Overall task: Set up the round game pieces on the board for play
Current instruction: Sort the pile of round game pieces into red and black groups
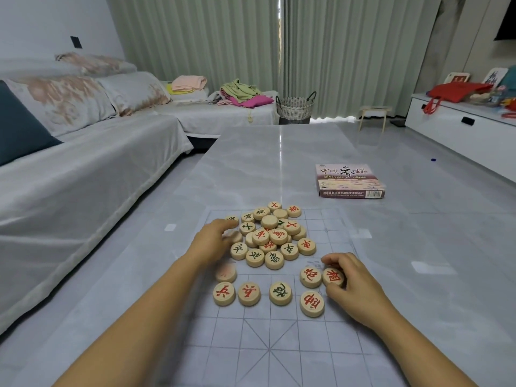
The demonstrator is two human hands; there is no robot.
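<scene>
A clear gridded board sheet [268, 342] lies on the grey marble table. Several round wooden pieces with red or green characters are heaped in a pile [272, 236] on the board's far half. Nearer me, loose pieces lie in a rough row, among them two red ones [224, 293] at the left and a red one [312, 303] at the right. My left hand [213, 238] reaches into the pile's left side, fingers over a blurred piece [235, 236]. My right hand [349, 283] pinches a red-marked piece [333, 277] at the row's right end.
A Chinese chess box [350, 181] lies on the table beyond the board, to the right. A covered sofa [83, 174] runs along the left. A woven basket [296, 108] and a small stool [374, 115] stand on the floor behind the table.
</scene>
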